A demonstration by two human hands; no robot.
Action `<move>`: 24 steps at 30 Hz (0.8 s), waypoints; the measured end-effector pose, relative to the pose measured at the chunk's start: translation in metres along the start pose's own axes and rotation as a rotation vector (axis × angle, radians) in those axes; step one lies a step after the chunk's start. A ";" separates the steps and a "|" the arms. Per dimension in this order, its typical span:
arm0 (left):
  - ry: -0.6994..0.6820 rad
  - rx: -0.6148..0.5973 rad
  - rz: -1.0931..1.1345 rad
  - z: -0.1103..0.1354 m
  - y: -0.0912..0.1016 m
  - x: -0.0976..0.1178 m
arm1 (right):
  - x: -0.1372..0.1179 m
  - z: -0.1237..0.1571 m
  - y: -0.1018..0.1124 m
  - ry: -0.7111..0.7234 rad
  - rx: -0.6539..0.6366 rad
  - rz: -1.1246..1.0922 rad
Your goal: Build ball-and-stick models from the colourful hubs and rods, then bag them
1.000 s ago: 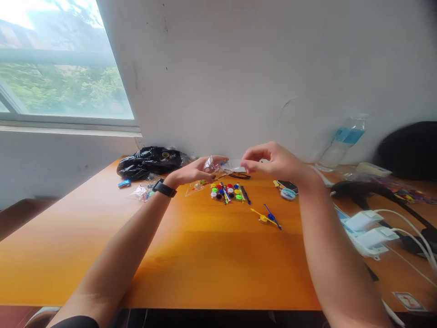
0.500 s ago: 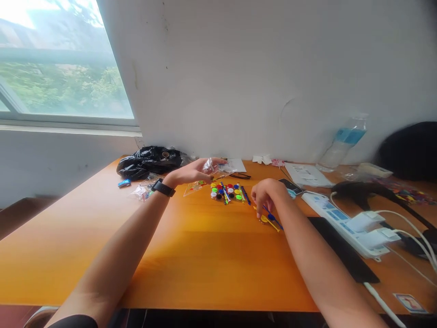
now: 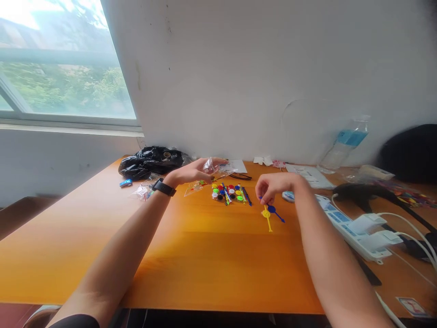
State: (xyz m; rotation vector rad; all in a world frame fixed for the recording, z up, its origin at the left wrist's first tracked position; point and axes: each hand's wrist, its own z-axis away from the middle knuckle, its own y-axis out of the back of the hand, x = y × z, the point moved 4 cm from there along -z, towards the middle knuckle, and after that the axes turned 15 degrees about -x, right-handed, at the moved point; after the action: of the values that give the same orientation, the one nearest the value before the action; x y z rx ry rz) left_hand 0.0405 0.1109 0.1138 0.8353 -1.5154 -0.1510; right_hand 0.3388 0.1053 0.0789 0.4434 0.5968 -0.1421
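My left hand (image 3: 193, 172), with a black watch on its wrist, reaches to the back of the table. Its fingers hold a clear plastic bag (image 3: 218, 169), and part of the grip is hidden. My right hand (image 3: 273, 186) is closed in a pinch at the upper ends of a yellow arrow-shaped spinner pointer (image 3: 266, 214) and a blue arrow-shaped spinner pointer (image 3: 271, 209). Between my hands lie round coloured pieces (image 3: 233, 192) in two groups, with more thin pointers (image 3: 246, 196) on and beside them.
A black plastic bag (image 3: 150, 161) and a small blue packet (image 3: 125, 183) lie at the back left. On the right are a power strip (image 3: 344, 223) with plugged-in chargers, a leaning bottle (image 3: 348, 141) and papers (image 3: 310, 176). A white wall stands behind the table.
My right hand has lifted slightly, its wrist rising. The yellow pointer has swung to hang more steeply, and the blue one has shifted upward. My left hand stays nearly still on the bag.
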 end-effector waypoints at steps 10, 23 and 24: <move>0.021 -0.022 0.092 -0.002 -0.004 0.002 | -0.084 0.093 -0.005 1.031 1.130 -0.176; -0.012 -0.027 0.131 -0.011 -0.013 0.008 | -0.131 0.042 -0.034 0.769 0.934 0.167; -0.018 -0.035 0.135 -0.012 -0.014 0.010 | -0.133 0.038 -0.034 0.781 0.915 0.171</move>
State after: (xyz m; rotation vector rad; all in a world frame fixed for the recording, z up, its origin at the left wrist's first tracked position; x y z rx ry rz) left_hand 0.0583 0.1000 0.1157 0.7030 -1.5765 -0.0856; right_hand 0.2409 0.0578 0.1703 1.4706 1.2512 -0.0663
